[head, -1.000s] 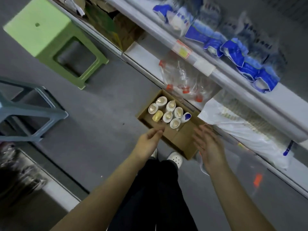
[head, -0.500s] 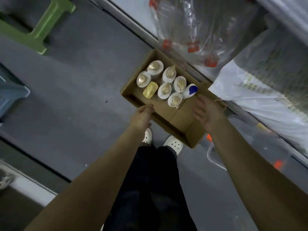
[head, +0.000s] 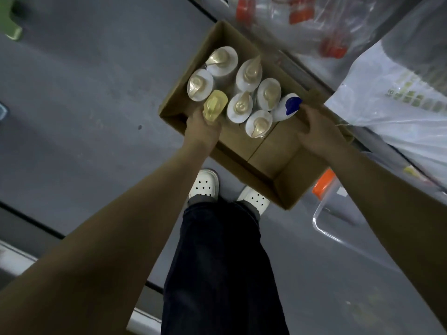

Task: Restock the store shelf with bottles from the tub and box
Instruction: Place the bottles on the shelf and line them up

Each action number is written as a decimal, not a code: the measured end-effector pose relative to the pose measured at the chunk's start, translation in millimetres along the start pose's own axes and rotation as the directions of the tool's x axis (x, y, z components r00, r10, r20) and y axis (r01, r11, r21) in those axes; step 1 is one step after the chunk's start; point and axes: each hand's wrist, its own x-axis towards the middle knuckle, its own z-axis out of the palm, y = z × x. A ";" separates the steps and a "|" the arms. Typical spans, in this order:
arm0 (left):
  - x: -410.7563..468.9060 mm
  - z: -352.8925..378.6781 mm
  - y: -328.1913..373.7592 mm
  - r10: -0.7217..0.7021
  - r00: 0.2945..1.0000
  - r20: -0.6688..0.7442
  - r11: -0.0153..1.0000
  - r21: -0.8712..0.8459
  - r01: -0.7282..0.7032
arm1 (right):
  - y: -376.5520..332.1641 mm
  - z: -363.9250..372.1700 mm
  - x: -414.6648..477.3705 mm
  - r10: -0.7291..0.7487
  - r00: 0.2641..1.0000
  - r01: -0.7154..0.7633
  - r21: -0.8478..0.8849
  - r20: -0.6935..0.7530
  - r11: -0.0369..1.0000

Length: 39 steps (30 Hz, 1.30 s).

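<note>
Now left hand (head: 202, 128) fingers clamp the yellow bottle (head: 214, 105) in the cardboard box (head: 285, 184); right hand (head: 316, 126) fingers clamp the blue-capped bottle (head: 289, 107).

A pair of white perforated clogs (head: 205, 183) stands on the grey concrete floor (head: 96, 93), with dark blue trouser legs (head: 217, 262) coming down onto them. Far to the clogs' upper left, a green plastic stool leg (head: 11, 20) shows at the frame's corner. Well up and right of the clogs lies a white printed plastic bag (head: 391, 97).
</note>
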 end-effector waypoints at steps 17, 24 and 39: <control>59.3 13.4 -16.6 0.230 0.970 -0.078 0.854 0.494 -0.163 | 14.8 34.4 48.0 -0.158 0.987 0.119 -0.500 -0.036 0.858; 35.3 19.6 -39.9 0.248 0.960 -0.133 0.872 0.462 -0.161 | 37.1 55.2 24.9 0.068 0.985 -0.099 -0.188 -0.161 0.977; 57.5 39.6 -73.3 0.171 0.978 -0.118 0.730 0.682 -0.045 | 48.5 72.9 54.8 0.195 0.979 -0.202 -0.129 -0.066 0.971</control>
